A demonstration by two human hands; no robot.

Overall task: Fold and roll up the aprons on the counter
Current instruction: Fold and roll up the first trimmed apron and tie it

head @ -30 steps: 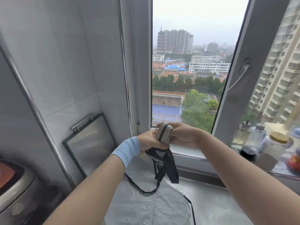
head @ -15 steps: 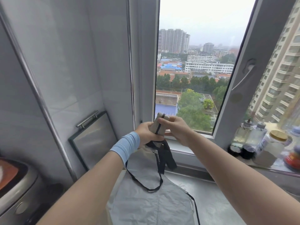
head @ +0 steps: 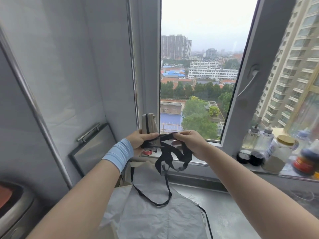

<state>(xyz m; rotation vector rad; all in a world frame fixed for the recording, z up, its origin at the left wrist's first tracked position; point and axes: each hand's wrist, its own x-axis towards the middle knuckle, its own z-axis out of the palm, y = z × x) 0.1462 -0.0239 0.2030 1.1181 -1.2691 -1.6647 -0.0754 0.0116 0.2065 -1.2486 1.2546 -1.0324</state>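
A rolled beige apron (head: pixel 148 123) with a thin black strap around it stands upright in my left hand (head: pixel 140 141), which wears a light blue wristband. My right hand (head: pixel 187 144) pinches the wide black straps (head: pixel 172 156) that run from the roll and hang in loops between both hands. Below them a second grey apron (head: pixel 155 216) lies flat on the steel counter (head: pixel 222 206), its black neck loop (head: pixel 151 195) on top of the bib. More beige fabric (head: pixel 138 165) sits under my left wrist.
A metal tray with a handle (head: pixel 91 145) leans on the tiled wall at left. A pot (head: pixel 12 209) sits at the lower left. Bottles and jars (head: pixel 274 149) crowd the windowsill at right. The window (head: pixel 198 75) stands open straight ahead.
My right hand has come off the roll and pulled the black straps out to the right. The roll now stands upright in my left hand alone.
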